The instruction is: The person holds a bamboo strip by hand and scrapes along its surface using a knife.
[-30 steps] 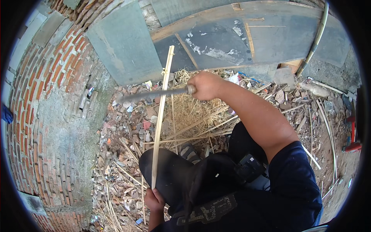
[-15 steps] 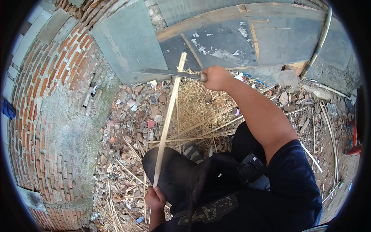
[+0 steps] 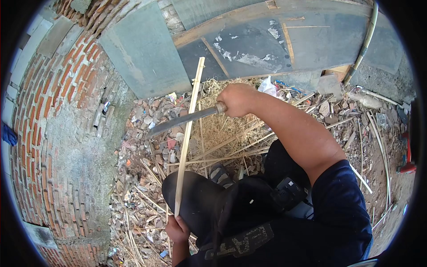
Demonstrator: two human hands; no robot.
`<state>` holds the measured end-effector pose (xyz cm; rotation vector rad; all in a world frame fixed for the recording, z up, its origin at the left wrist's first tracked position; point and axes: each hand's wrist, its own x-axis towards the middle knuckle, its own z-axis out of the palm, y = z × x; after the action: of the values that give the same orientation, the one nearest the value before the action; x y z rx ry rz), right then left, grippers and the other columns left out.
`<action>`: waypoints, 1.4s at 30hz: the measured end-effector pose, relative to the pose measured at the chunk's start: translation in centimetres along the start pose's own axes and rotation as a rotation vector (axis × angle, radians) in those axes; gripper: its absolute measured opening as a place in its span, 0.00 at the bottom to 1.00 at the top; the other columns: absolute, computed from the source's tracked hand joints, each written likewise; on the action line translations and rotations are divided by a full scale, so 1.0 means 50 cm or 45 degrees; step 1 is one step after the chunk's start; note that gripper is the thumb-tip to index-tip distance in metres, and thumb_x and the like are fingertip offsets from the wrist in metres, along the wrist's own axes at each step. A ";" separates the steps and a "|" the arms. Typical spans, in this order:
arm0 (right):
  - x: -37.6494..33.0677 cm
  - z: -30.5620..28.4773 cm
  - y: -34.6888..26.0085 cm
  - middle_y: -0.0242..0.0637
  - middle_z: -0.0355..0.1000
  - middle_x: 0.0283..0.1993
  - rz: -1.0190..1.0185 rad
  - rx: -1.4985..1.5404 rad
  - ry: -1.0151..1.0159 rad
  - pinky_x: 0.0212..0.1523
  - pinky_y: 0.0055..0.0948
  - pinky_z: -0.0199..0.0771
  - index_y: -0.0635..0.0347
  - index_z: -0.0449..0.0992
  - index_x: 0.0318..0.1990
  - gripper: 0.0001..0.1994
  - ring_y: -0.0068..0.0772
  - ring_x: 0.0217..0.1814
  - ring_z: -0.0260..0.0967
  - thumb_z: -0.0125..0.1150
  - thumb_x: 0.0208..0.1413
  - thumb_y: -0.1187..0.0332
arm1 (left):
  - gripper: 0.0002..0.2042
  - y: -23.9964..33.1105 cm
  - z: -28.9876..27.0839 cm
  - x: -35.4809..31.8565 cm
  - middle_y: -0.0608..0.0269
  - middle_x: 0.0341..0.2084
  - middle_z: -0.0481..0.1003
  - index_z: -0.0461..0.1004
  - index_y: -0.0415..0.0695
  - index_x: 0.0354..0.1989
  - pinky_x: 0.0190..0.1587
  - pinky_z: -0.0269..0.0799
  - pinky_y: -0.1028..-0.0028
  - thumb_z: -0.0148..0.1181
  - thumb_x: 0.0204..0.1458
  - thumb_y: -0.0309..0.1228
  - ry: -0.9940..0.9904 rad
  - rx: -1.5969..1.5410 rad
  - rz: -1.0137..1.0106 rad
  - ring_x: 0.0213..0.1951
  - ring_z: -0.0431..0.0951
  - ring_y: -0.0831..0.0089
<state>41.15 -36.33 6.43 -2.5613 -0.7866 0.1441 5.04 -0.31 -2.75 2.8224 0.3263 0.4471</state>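
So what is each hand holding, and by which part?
The right hand grips a long-bladed knife by its handle; the left hand holds a long pale strip by its near end.

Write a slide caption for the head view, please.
Right hand holds knife across pale strip gripped by left hand.

Right fingers [image 3: 227, 99] clenched, arm [image 3: 298, 134] extended, left fingers [image 3: 176, 228] curled
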 end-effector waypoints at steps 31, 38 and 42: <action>0.016 -0.001 0.009 0.46 0.79 0.39 0.112 0.010 0.076 0.48 0.47 0.78 0.53 0.81 0.41 0.13 0.50 0.46 0.78 0.61 0.45 0.67 | 0.17 0.001 0.004 0.000 0.43 0.13 0.68 0.65 0.39 0.24 0.21 0.64 0.53 0.48 0.61 0.39 0.027 -0.111 -0.028 0.19 0.72 0.40; 0.008 0.011 -0.027 0.45 0.79 0.38 -0.046 -0.096 -0.023 0.47 0.47 0.79 0.54 0.81 0.40 0.13 0.49 0.45 0.78 0.62 0.45 0.67 | 0.17 0.017 -0.005 0.001 0.43 0.15 0.68 0.66 0.37 0.27 0.23 0.62 0.54 0.44 0.63 0.38 -0.006 -0.126 -0.032 0.21 0.72 0.39; 0.002 0.010 -0.029 0.43 0.78 0.30 -0.168 -0.131 0.081 0.42 0.49 0.76 0.53 0.78 0.31 0.07 0.50 0.38 0.78 0.64 0.42 0.67 | 0.18 0.009 0.000 0.002 0.43 0.14 0.68 0.65 0.38 0.26 0.22 0.63 0.54 0.46 0.62 0.39 -0.004 -0.115 -0.038 0.19 0.72 0.40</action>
<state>40.37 -35.00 6.65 -2.5853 -0.9582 -0.0196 5.22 -0.68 -2.61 2.7268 0.3385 0.4398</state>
